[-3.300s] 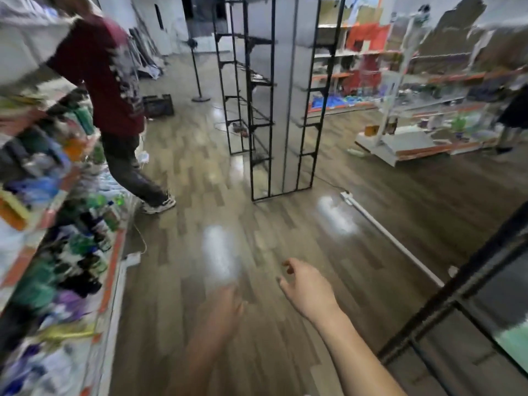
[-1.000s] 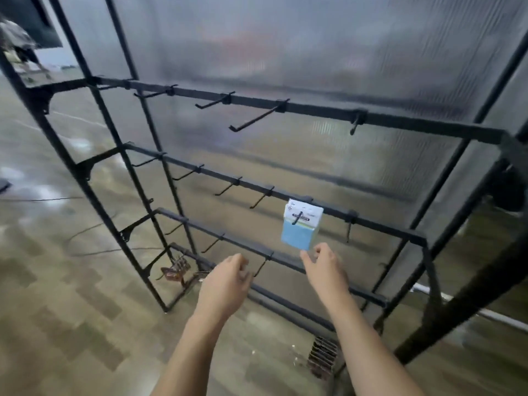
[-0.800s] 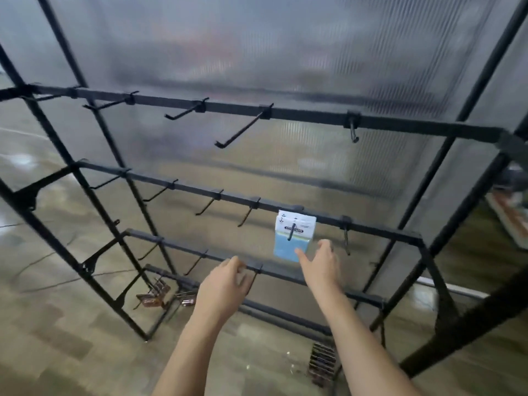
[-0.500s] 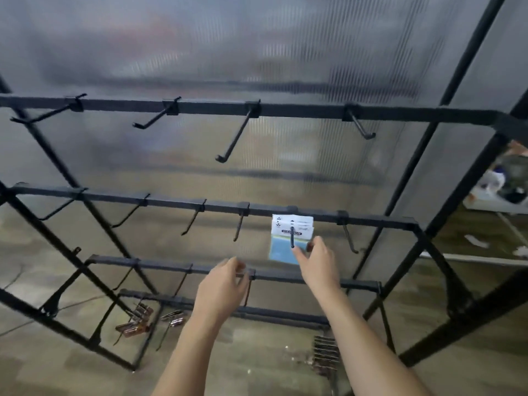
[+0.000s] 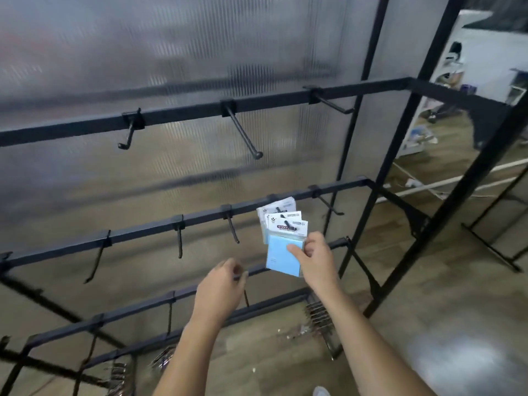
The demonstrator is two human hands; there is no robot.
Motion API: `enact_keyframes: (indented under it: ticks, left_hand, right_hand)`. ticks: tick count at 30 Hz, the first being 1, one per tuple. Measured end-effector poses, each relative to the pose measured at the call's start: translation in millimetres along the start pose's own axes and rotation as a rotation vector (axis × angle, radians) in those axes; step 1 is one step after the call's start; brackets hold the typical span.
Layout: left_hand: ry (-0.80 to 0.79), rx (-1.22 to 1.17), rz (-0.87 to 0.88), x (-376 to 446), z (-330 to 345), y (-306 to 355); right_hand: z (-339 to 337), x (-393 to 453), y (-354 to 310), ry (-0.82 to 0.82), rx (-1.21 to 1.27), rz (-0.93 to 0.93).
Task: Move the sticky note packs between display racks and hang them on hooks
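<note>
My right hand pinches the front sticky note pack, light and stiff, by its edge; my left hand hangs loosely curled, holding nothing.

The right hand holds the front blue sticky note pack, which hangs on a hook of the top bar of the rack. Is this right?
Not quite. In the head view the right hand does hold the front sticky note pack, but its hook is on the middle bar, not the top bar.

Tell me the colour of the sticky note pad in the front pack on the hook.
Light blue, under a white header card; the sticky note pack shows in the head view.
</note>
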State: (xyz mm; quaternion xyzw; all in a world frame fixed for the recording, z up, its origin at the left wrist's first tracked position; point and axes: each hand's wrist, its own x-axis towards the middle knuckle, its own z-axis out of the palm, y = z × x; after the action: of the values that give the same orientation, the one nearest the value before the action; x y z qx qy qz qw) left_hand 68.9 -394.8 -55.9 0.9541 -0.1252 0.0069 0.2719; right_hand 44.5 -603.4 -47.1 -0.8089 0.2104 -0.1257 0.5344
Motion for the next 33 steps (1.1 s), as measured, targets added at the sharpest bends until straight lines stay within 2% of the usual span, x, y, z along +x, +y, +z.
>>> enact_keyframes:
  ticks: [3,8,13,18,26,33]
  left_hand:
    - [0.018,-0.031,0.009,0,4,4]
    - [0.075,-0.129,-0.011,13,11,26]
    - [0.084,-0.166,0.005,39,29,45]
    - [0.087,-0.217,-0.06,54,46,68]
    - [0.177,-0.412,-0.254,60,67,81]
    - [0.211,-0.468,-0.26,59,78,85]
  right_hand:
    - [-12,-18,0,0.013,-0.013,-0.037]
    - [-54,-37,4,-0.07,-0.094,-0.067]
    - [-95,-34,18,-0.01,-0.156,-0.037]
    - [-102,-22,28,-0.053,-0.181,-0.016]
    - [-110,4,45,-0.125,-0.17,-0.048]
    - [-111,6,52,-0.114,-0.161,-0.018]
